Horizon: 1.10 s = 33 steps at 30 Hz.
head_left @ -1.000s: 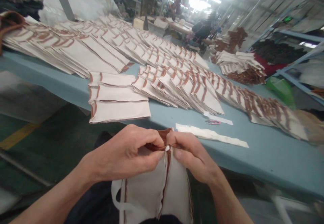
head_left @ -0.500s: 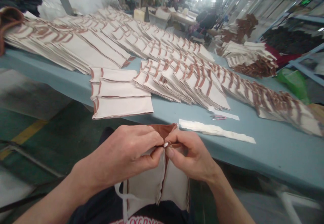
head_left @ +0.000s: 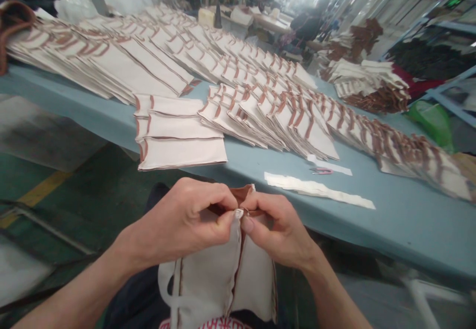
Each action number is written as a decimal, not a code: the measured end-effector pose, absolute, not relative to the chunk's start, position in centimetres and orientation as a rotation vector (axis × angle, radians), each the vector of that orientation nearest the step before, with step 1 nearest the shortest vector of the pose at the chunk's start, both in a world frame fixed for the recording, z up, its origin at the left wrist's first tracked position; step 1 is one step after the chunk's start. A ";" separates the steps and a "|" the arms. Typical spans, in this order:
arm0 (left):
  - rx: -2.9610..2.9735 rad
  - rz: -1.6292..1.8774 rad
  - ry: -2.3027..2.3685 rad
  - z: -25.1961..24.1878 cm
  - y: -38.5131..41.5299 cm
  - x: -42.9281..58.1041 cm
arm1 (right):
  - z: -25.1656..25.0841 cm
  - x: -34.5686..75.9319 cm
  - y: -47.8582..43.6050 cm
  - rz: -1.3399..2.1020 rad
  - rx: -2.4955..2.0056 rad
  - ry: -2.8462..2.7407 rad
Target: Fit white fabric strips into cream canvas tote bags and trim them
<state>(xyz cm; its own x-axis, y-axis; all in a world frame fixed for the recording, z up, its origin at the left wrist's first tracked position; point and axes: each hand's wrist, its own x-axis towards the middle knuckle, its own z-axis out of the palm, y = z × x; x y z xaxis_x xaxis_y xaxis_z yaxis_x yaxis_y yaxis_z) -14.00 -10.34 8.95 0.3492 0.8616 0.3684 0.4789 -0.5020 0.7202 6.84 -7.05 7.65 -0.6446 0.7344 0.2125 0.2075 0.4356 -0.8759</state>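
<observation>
A cream fabric piece (head_left: 210, 279) with brown edging stands over my lap, its brown inside showing at the open top. My left hand (head_left: 195, 215) is closed, thumb and forefinger pinching its top edge at the middle seam. Fingertip to fingertip with it, my right hand (head_left: 277, 225) pinches the same edge from the other side. A thin, curved, shiny bit (head_left: 246, 211) shows at the right fingertips; it is too small to make out. A white tape (head_left: 163, 282) loops down at the left side of the piece.
Several rows of cream pieces with brown edges (head_left: 182, 153) cover much of the blue table (head_left: 401, 220). Near its front edge lie white strips (head_left: 320, 190) and pink-handled thread snips (head_left: 322, 171). More brown and cream pieces (head_left: 366, 83) are heaped at the back right.
My left fingertips have shifted slightly left and a small white fold now shows between the hands. The white tape hangs further left. The view has shifted a little.
</observation>
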 end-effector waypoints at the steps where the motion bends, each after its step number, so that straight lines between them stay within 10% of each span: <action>1: 2.054 1.017 1.152 9.1 -10.4 -14.0 | 7.6 6.8 -7.1 1.177 -0.801 -2.098; 33: 1.632 0.929 1.126 7.4 -10.4 -15.0 | 8.5 5.6 -7.6 1.134 -0.926 -2.128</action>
